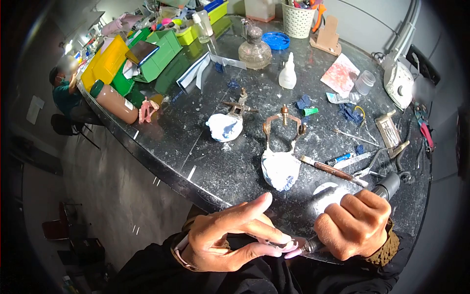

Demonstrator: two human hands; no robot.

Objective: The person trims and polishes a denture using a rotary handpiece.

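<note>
My right hand [355, 223] is closed in a fist around a rotary handpiece [389, 185]. The handpiece's grey rear end sticks out above the fist, and its dark front end points left. My left hand [235, 235] pinches a small pink and white piece [293, 254], which looks like a denture part, between thumb and fingers. The handpiece's front end is close against this piece; whether they touch I cannot tell. Beyond my hands, a white plaster cast [280, 169] is fixed to a brass-coloured articulator [299, 130]. A second plaster cast [225, 127] on an articulator lies to its left.
A brown-handled tool [333, 171], a blue pen [340, 159] and pliers [369, 164] lie at right. Behind stand a white dropper bottle [288, 73] and a glass burner [254, 51]. Green bins [164, 56] and a brown bottle [115, 103] line the left. A co-worker [68, 95] sits far left.
</note>
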